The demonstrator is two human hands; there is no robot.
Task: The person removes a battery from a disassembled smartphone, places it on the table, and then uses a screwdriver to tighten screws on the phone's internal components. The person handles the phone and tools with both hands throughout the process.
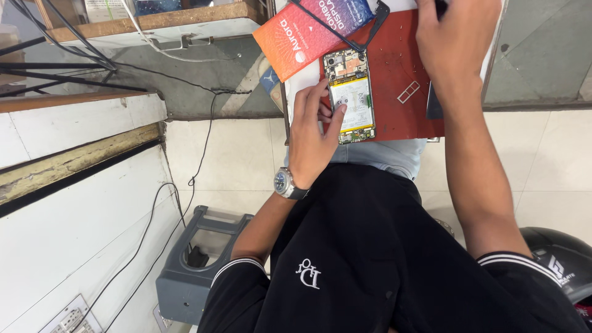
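1. Steadying an opened phone (350,98): left hand (311,132) has its grip on the phone's left edge, thumb laid on the white battery, fingers curled beside it; back cover off, boards showing at both ends.
2. Right hand (456,43) reaches over the far side of the red mat (401,120); something dark shows at its fingertips, but cannot tell if the grip is closed on it.
3. Phone lies flat on the mat, on the tabletop, just above the person's lap.
4. Judgement: mid-teardown, phone pinned for work on the internals; any next move calls for small, light fingertip work while the left hand keeps it from sliding.
5. Edges: mat's near edge runs just below the phone, so little margin towards the lap; orange box (308,31) and black frame (370,28) crowd the far-left side.
6. Open room: bare mat right of the phone, apart from a small white part (408,91) and a dark slab (433,105) by the right wrist.
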